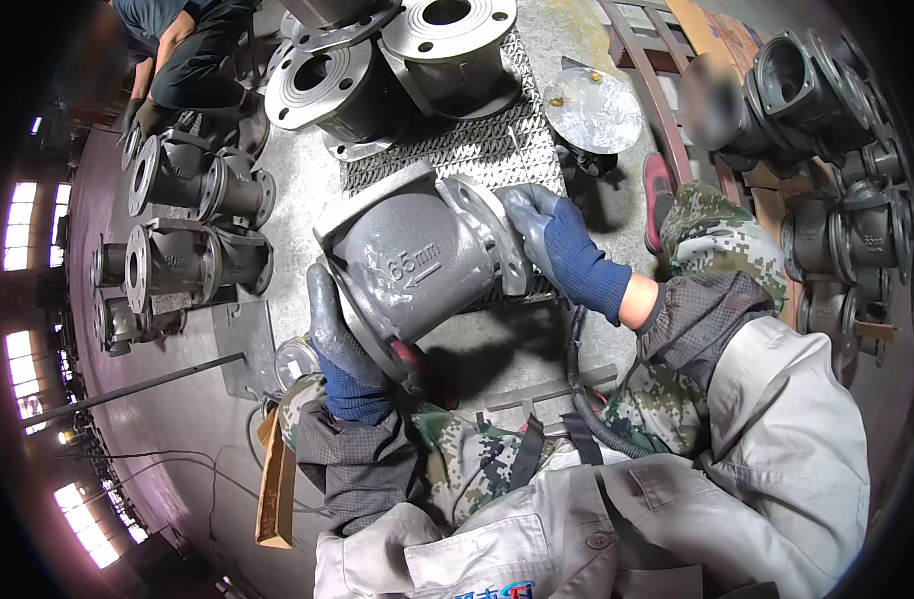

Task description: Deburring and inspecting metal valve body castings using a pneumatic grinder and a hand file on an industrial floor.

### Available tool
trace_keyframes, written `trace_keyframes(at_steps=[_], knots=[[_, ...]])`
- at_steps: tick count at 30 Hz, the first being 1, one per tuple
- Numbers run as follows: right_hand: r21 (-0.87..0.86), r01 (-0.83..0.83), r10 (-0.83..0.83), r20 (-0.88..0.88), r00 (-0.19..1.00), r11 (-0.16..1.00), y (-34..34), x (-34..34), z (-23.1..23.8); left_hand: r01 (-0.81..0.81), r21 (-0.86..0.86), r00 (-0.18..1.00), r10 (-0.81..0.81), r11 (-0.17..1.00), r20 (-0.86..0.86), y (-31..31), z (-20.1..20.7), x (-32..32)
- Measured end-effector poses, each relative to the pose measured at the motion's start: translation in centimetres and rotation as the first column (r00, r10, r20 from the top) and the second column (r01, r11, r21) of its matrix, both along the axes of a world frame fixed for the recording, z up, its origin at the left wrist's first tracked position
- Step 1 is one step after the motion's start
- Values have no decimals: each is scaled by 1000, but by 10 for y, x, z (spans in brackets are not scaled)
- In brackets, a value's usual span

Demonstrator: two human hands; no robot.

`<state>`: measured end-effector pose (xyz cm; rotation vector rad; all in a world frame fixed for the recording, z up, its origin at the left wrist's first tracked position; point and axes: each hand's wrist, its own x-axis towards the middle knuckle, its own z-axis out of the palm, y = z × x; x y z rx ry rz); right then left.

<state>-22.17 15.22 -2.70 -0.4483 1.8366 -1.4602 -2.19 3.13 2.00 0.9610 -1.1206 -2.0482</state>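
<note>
A grey cast-metal valve body (417, 255) with flanged ends and raised markings lies tilted in front of me, held between both hands. My left hand (339, 329), in a grey-coated blue glove, is wrapped round the flange at its near left end. My right hand (559, 238), gloved alike, grips the flange at its right end. Its fingertips are partly hidden behind that flange. Beneath the valve body is a patterned metal plate (522, 120). Just beyond stand several more flanged valve bodies (447, 45) on the same plate.
To the left, several valve bodies (173, 265) are stacked on the floor, with another person (193, 50) bending behind them. A round-topped stool (594, 110) stands at the far right of the plate. More castings (826, 230) sit at the right. A dark hose (584, 399) runs by my legs.
</note>
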Motion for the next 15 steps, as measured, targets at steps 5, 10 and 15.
trace_keyframes(at_steps=[5,10,15], knots=[[-35,-5,4,-20,1000,999,0,-6,-14,-123,152,988,136,981,-77,11,14,-17],[-89,36,-27,93,995,995,-1,-5,-9,-107,154,988,123,982,-98,7,9,-16],[-101,42,-19,217,976,994,3,-4,2,-34,-295,995,59,955,78,11,-1,-10]])
